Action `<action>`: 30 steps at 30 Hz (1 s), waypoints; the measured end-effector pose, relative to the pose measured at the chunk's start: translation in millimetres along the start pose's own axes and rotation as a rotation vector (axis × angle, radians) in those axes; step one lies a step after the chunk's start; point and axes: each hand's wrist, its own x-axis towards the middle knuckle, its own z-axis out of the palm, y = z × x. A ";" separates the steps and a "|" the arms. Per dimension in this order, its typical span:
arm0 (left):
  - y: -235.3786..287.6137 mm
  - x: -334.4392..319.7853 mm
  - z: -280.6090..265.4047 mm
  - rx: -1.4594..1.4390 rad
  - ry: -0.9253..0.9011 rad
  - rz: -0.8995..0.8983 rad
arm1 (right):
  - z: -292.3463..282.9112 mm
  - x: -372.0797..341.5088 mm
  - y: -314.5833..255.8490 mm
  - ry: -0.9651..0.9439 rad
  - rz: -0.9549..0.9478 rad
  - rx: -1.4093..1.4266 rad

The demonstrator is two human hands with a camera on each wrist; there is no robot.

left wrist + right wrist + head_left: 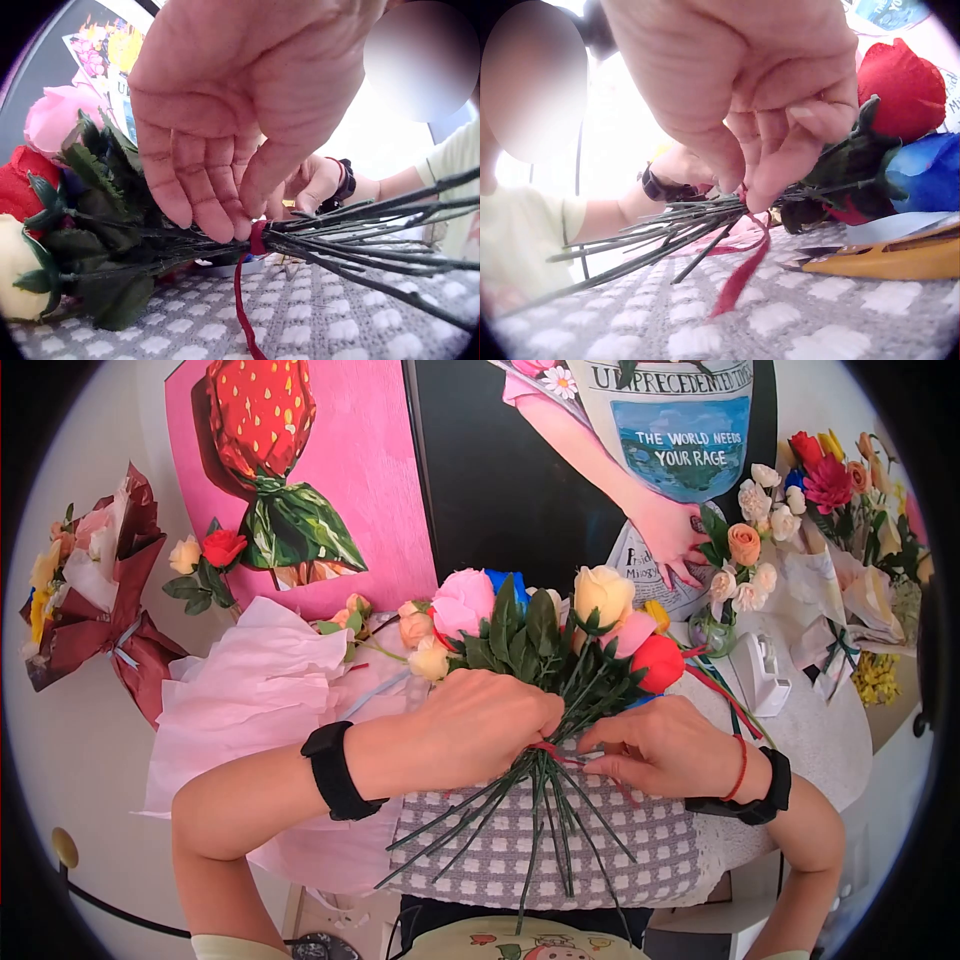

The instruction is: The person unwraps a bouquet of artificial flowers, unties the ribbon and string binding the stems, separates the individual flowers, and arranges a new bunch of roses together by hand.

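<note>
A bouquet of artificial roses lies across the table, its pink rose [463, 603], cream rose [603, 598] and red rose [902, 88] pointing away from me. Dark red ribbon [258, 238] wraps its green stems [545, 815], which fan out towards my body. My left hand [470, 725] bends over the binding from the left, thumb and fingertips pinching at the ribbon on the stems. From the right, my right hand [665, 745] pinches the ribbon between thumb and forefinger. A loose ribbon end [739, 281] hangs onto the checked cloth below.
A yellow-handled tool [885, 256] with a dark pointed tip lies beside the bouquet. Pink wrapping paper [250, 710] spreads at left on the checked cloth [660, 850]. A white tape dispenser [762, 675] and a glass vase [712, 632] stand at right. A wrapped bouquet [105, 590] is far left.
</note>
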 end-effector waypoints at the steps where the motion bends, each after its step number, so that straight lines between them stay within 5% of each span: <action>1: -1.5 -0.8 -0.7 0.005 -0.024 -0.004 | 1.2 0.8 0.0 0.001 0.000 0.000; 3: -2.9 -0.8 -1.2 0.011 -0.050 -0.007 | 4.2 3.0 0.4 0.137 -0.084 -0.016; 21: -4.0 -0.3 -2.6 -0.056 -0.037 -0.010 | 18.6 20.7 -5.7 0.181 -0.008 0.005; 30: -5.2 -9.8 -3.0 0.133 -0.115 -0.088 | 20.0 20.5 -7.8 0.198 0.008 -0.016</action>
